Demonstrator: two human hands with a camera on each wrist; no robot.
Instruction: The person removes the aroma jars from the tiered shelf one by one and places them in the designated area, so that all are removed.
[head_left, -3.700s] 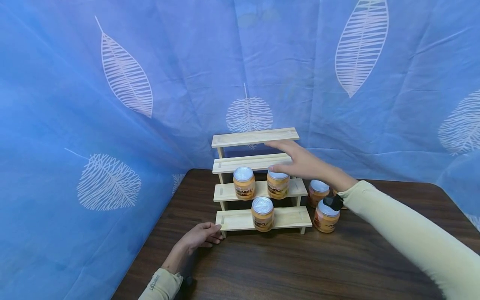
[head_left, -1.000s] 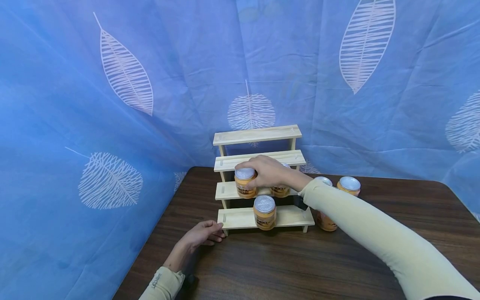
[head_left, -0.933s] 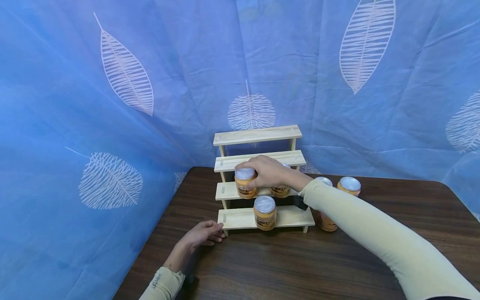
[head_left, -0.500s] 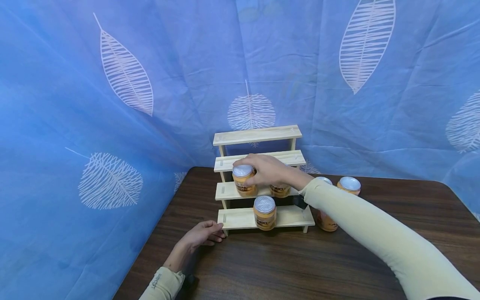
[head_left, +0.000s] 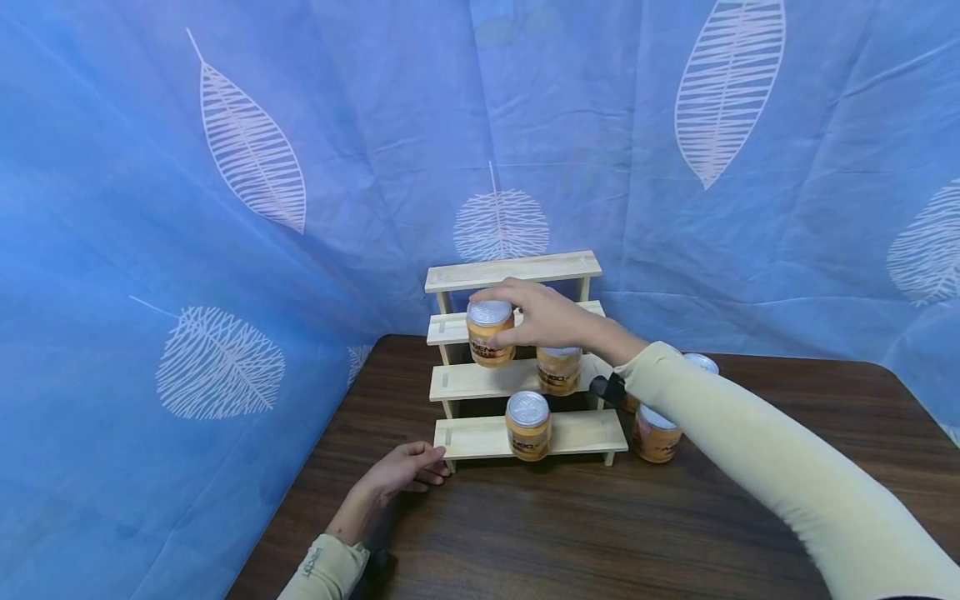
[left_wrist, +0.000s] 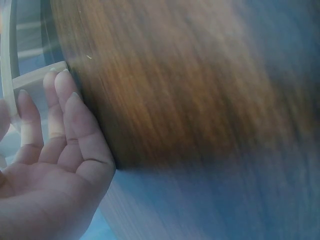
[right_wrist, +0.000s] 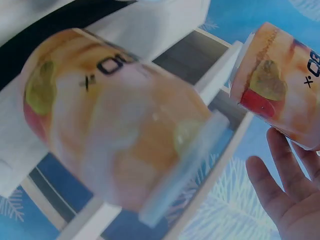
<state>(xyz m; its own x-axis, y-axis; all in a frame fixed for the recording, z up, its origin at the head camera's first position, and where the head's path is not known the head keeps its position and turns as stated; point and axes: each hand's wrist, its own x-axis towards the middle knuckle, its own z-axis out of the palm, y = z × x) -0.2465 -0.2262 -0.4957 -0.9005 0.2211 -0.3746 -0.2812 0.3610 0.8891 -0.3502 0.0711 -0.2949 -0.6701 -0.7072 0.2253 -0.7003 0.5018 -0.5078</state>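
Observation:
My right hand grips an orange-labelled jar with a silver lid, thumb on the near side and fingers behind. The jar hangs above the second step, in front of the third board of a pale wooden tiered shelf. In the right wrist view the held jar shows at upper right; another jar looms large. That second-step jar stands just below my right hand. A further jar stands on the bottom step. My left hand holds the bottom step's left end, its fingers against the support.
More jars stand on the dark wooden table right of the shelf, including a nearer jar, partly behind my right sleeve. A blue leaf-print cloth hangs behind and to the left of the table.
My right hand first reached over the right second-step jar, then moved left and took hold of the left one. The jar has since risen off the step. My left hand stays put.

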